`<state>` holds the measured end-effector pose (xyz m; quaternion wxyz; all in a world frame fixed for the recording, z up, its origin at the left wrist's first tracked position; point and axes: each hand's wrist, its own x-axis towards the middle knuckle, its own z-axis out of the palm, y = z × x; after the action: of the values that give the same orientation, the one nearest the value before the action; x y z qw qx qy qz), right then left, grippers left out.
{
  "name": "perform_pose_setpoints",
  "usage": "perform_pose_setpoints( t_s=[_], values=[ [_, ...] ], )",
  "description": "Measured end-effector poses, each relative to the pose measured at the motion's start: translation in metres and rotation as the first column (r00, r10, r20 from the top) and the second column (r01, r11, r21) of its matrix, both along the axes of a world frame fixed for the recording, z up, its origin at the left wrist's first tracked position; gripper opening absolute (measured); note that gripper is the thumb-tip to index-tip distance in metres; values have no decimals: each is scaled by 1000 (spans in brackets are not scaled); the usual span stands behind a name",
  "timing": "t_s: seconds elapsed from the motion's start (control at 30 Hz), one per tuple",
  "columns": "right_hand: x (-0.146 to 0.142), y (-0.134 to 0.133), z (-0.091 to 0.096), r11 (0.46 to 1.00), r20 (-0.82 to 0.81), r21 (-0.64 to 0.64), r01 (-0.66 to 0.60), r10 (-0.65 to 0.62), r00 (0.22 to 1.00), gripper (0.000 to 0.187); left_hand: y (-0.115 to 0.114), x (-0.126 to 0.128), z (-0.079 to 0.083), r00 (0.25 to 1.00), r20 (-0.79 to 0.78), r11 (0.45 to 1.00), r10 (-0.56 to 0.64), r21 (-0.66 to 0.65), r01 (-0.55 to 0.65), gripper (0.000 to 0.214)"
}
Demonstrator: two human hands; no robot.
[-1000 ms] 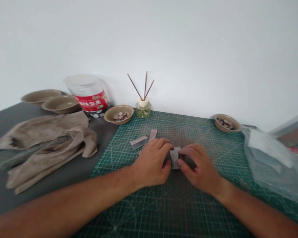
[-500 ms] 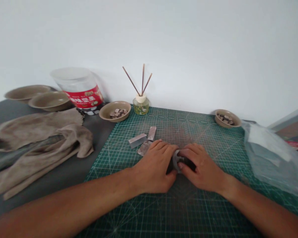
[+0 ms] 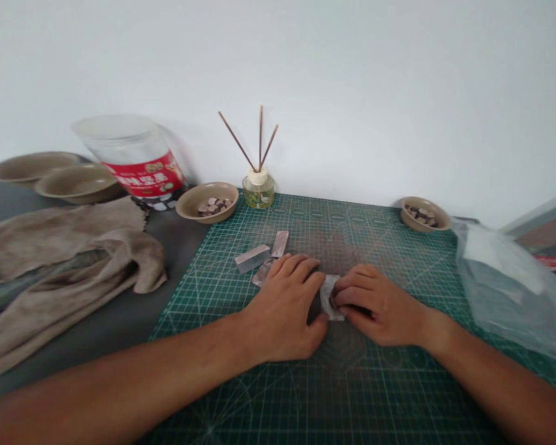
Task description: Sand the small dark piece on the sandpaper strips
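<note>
Hands: left hand [image 3: 282, 309] lies curved on green cutting mat [image 3: 352, 395], its thumb just beside pale piece [image 3: 330, 298]; I cannot tell if it holds. Right hand [image 3: 375, 306] has fingers closed on that piece, over the mat.
Laid aside: grey block [image 3: 252, 258], flat strip [image 3: 280, 243] and thin slice [image 3: 262, 274] lie just beyond left hand.
Remaining: brown bits [image 3: 212, 207] stay in small bowl [image 3: 189, 207], more brown bits [image 3: 421, 216] in second bowl [image 3: 410, 216].
Around: crumpled cloth [image 3: 65, 247] on left, plastic bag [image 3: 505, 290] on right.

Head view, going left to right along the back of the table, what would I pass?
Far-left bowl → second bowl → red-label jar → bowl of pieces → reed diffuser → right bowl of pieces → plastic bag
</note>
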<state>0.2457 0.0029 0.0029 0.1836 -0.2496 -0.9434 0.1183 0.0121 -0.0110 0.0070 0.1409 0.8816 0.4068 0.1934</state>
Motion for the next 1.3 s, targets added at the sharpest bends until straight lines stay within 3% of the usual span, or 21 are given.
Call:
perform_pose_setpoints(
  t_s=[0.57,1.1,1.3],
  values=[
    [-3,-2,-2,998,-40,-66,1,-4,999,12,0,-1,-1,998,-47,999,41,18,-40,51],
    [-5,-2,-4,1000,-27,-14,5,-6,1000,8,1,-3,0,997,-77,999,30,14,-29,40],
    [-14,-2,-5,985,-41,68,159,-157,987,8,2,-2,-1,995,-100,1000,1,14,0,41]
  ],
)
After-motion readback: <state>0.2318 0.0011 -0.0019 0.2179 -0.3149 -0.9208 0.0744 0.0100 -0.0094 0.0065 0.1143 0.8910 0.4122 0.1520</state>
